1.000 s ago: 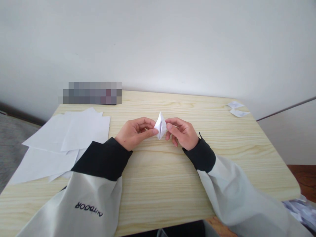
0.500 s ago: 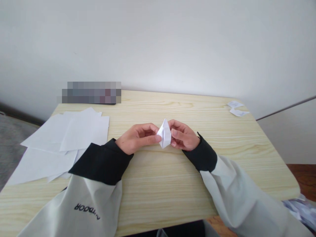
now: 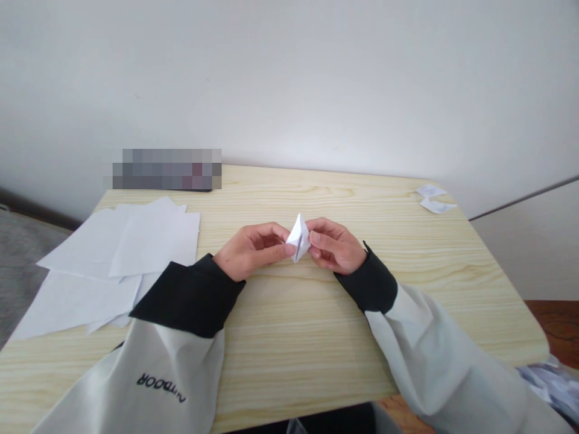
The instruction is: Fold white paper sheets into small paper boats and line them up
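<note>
A small piece of folded white paper (image 3: 298, 234), pointed at the top and layered with creases, is held above the middle of the table. My left hand (image 3: 257, 247) pinches its lower left side, the thumb lying across the front. On the other side, my right hand (image 3: 335, 244) grips the right edge between thumb and fingers. The fingertips behind the paper are partly hidden.
Loose sheets of white paper (image 3: 154, 241) overlap on the left of the wooden table (image 3: 294, 337). A blurred-out dark object (image 3: 167, 172) lies at the back left. Folded paper pieces (image 3: 436, 206) rest at the back right. Crumpled-looking papers (image 3: 554, 383) sit beyond the right edge.
The folded paper has tilted and turned slightly between my fingers, moving a little up and left. My right thumb has shifted left onto its edge.
</note>
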Demonstrator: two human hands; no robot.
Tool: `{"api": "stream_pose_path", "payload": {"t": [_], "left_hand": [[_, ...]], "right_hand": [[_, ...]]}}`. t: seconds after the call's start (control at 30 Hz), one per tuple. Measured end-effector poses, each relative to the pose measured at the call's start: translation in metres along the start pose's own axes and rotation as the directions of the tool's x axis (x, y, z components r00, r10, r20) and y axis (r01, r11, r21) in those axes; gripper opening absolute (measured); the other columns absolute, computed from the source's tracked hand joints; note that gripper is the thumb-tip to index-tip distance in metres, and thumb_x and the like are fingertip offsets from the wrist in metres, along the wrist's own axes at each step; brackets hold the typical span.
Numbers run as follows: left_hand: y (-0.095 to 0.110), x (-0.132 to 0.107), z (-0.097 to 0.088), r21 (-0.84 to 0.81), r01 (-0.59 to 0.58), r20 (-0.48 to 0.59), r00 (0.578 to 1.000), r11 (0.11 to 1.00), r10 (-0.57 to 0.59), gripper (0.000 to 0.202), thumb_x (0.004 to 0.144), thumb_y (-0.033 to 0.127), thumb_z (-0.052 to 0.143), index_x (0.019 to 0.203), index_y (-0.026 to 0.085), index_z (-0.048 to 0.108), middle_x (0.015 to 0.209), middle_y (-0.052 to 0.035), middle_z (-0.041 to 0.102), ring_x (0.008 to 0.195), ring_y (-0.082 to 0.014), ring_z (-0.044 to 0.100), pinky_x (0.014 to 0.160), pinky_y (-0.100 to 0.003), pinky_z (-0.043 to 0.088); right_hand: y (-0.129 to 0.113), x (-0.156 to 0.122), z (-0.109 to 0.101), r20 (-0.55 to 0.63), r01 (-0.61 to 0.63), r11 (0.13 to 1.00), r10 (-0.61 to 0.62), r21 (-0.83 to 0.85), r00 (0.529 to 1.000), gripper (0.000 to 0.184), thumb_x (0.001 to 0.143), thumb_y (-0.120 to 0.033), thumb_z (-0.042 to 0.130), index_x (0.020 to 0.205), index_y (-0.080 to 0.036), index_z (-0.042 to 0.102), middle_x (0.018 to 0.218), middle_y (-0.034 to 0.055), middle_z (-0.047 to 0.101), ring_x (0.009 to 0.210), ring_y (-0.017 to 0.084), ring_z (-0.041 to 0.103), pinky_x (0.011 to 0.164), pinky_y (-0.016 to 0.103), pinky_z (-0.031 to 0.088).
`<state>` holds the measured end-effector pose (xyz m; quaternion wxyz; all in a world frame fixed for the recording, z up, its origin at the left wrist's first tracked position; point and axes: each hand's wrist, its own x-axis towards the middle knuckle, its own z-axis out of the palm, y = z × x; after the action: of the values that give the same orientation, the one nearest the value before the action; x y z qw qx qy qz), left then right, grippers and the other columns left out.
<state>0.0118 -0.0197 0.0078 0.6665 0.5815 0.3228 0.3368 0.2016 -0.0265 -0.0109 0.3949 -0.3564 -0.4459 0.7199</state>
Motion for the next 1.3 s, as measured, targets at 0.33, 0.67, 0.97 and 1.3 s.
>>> {"api": "stream_pose_path", "payload": {"t": [0.33, 0.67, 0.97, 1.3], "left_hand": [[0.003, -0.001, 0.000, 0.049, 0.003, 0.003, 1.000, 0.999, -0.003, 0.028, 0.068, 0.040, 0.074, 0.073, 0.015, 0.061, 0.061, 0.0015, 0.059, 0.050, -0.0075, 0.045, 0.050, -0.023, 0.035], [-0.003, 0.002, 0.000, 0.015, 0.036, -0.044, 0.998, 0.999, -0.035, 0.031, 0.070, 0.044, 0.072, 0.071, 0.015, 0.061, 0.054, 0.0042, 0.053, 0.045, -0.0060, 0.039, 0.045, -0.021, 0.030], [-0.004, 0.002, 0.002, -0.015, -0.010, -0.002, 1.000, 1.000, 0.010, 0.031, 0.072, 0.043, 0.072, 0.074, 0.014, 0.064, 0.073, -0.0026, 0.067, 0.070, -0.0142, 0.060, 0.068, -0.027, 0.046], [-0.004, 0.000, 0.006, 0.016, -0.060, 0.064, 0.996, 0.998, 0.059, 0.031, 0.080, 0.044, 0.063, 0.076, 0.014, 0.060, 0.074, -0.0040, 0.066, 0.072, -0.0157, 0.060, 0.070, -0.028, 0.046]], "right_hand": [[-0.005, -0.003, 0.002, 0.043, -0.079, 0.997, 0.079, -0.018, 0.996, 0.042, 0.064, -0.051, 0.074, 0.076, -0.018, 0.051, 0.046, -0.0099, 0.047, 0.031, 0.001, 0.028, 0.026, 0.013, 0.017], [0.000, -0.004, 0.009, -0.031, 0.030, 0.997, -0.032, -0.069, 0.999, 0.039, 0.067, -0.050, 0.072, 0.066, -0.017, 0.050, 0.042, -0.0095, 0.041, 0.034, 0.001, 0.026, 0.033, 0.016, 0.016], [0.004, -0.004, 0.005, 0.070, 0.132, 0.980, -0.123, -0.148, 0.990, 0.033, 0.078, -0.047, 0.064, 0.070, -0.017, 0.053, 0.049, -0.0075, 0.041, 0.039, 0.003, 0.030, 0.037, 0.018, 0.019], [0.006, -0.005, 0.007, 0.056, 0.169, 0.963, -0.161, -0.211, 0.985, 0.031, 0.080, -0.046, 0.062, 0.071, -0.017, 0.054, 0.051, -0.0068, 0.042, 0.042, 0.004, 0.032, 0.039, 0.019, 0.023]]}}
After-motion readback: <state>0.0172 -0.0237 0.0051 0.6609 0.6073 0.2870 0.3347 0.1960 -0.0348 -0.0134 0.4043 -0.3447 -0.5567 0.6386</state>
